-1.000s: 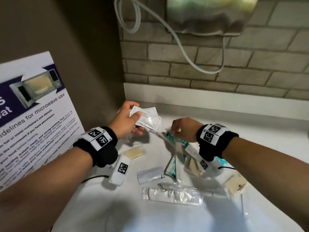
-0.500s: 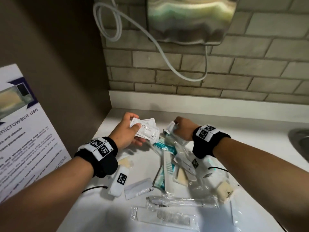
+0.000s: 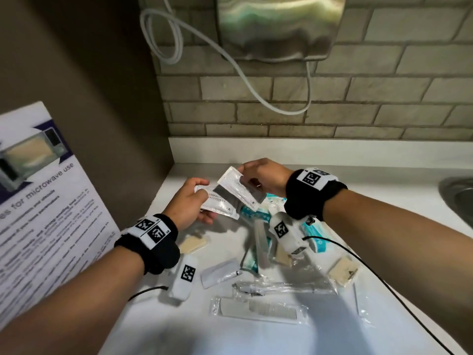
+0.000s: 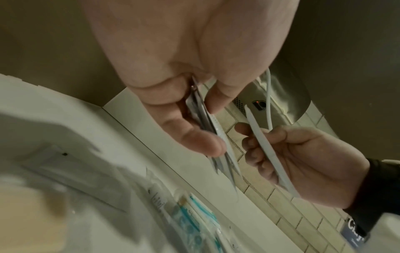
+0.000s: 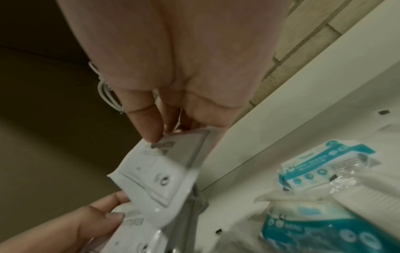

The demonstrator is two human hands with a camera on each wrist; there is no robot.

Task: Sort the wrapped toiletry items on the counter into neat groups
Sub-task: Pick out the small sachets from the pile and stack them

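At frame centre, the left hand [image 3: 188, 201] grips a small stack of white sachets [image 3: 217, 204] while the right hand [image 3: 263, 175] pinches another sachet [image 3: 239, 187] just above them (other wrapped items lie on the worktop [image 3: 384, 190] below).

A white counter [image 3: 384, 201] is being occupied by scattered wrapped items. A bagged comb [image 3: 258, 310] is lying at six o'clock, a clear-wrapped toothbrush [image 3: 281, 288] just above it, and a white sachet [image 3: 220, 274] at seven o'clock. Tan soap bars [image 3: 342, 271] are lying at four and nine o'clock, and teal packets [image 3: 316, 235] at the centre.
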